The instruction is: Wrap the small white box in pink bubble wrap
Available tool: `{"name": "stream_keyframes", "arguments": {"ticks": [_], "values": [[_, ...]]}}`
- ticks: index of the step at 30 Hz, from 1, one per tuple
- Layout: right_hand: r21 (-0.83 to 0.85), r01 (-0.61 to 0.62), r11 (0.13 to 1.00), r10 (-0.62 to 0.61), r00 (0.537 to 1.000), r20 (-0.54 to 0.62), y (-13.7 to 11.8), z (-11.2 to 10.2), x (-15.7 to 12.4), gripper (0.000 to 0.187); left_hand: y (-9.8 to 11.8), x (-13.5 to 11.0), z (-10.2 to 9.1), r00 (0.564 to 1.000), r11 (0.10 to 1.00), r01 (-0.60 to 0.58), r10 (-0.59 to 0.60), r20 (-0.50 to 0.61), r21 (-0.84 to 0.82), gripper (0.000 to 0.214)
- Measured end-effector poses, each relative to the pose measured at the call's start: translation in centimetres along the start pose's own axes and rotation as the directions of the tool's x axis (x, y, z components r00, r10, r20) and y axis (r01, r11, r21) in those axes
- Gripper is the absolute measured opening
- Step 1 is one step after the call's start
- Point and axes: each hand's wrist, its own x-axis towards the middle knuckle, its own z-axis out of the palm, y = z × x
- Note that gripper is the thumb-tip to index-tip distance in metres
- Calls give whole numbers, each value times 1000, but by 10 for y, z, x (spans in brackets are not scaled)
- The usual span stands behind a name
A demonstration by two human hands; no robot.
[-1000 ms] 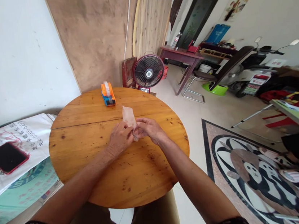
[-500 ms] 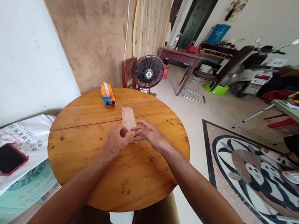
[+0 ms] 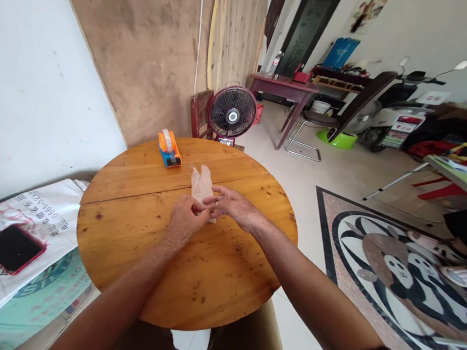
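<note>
A thin, pale, see-through plastic bag (image 3: 201, 184) lies crinkled in front of my hands, its far end showing two raised peaks with a dip between them. My left hand (image 3: 187, 217) is closed in a pinch, thumb against forefinger, at the bag's near end; the pinched part is mostly hidden. My right hand (image 3: 233, 206) has its fingers stretched out and apart, their tips reaching across the bag's near end to the left fingertips. Beyond the bag stands an orange and blue tape dispenser (image 3: 169, 149) with a roll of clear tape.
Both hands are over a round wooden table (image 3: 179, 284). At the left, a phone (image 3: 14, 248) with a red edge rests on white printed sacking (image 3: 55, 199). A fan (image 3: 232, 112) stands behind the table, near a wooden chair. Farther right are a desk (image 3: 279, 83) and a scooter (image 3: 397, 121).
The far end of the bag has shifted from one narrow tip to a wider shape with two peaks. My hands have stayed almost in place, the fingertips moving slightly.
</note>
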Motion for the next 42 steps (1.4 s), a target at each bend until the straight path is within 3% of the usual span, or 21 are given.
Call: {"name": "stream_keyframes", "arguments": {"ticks": [5, 8, 13, 18, 22, 29, 36, 42], "values": [[-35, 30, 999, -30, 999, 16, 0, -4, 3, 56, 2, 1, -1, 1000, 1000, 25, -25, -3, 1, 12], [-70, 147, 987, -150, 988, -44, 10, -9, 9, 53, 4, 2, -3, 999, 999, 42, -42, -1, 3, 15], [-168, 350, 922, -375, 915, -150, 38, -14, 22, 45, 6, 2, -4, 997, 997, 71, -71, 3, 11, 16], [-260, 417, 871, -464, 871, -160, 57, -10, 30, 47, 7, 2, -2, 998, 998, 58, -59, 9, 21, 16], [-425, 468, 775, -573, 803, -161, 67, -1, 28, 46, 7, 2, -1, 998, 998, 64, -64, 16, 13, 16], [-472, 455, 755, -591, 784, -190, 73, 9, 21, 43, 9, 0, -7, 994, 995, 99, -99, 41, 3, 16], [-459, 479, 748, -584, 804, -115, 72, 7, 11, 46, 14, -7, -15, 985, 989, 149, -149, 83, 13, 17], [-497, 531, 687, -658, 744, -115, 75, 4, 5, 40, 17, -8, -15, 983, 986, 166, -166, 76, 13, 16]]}}
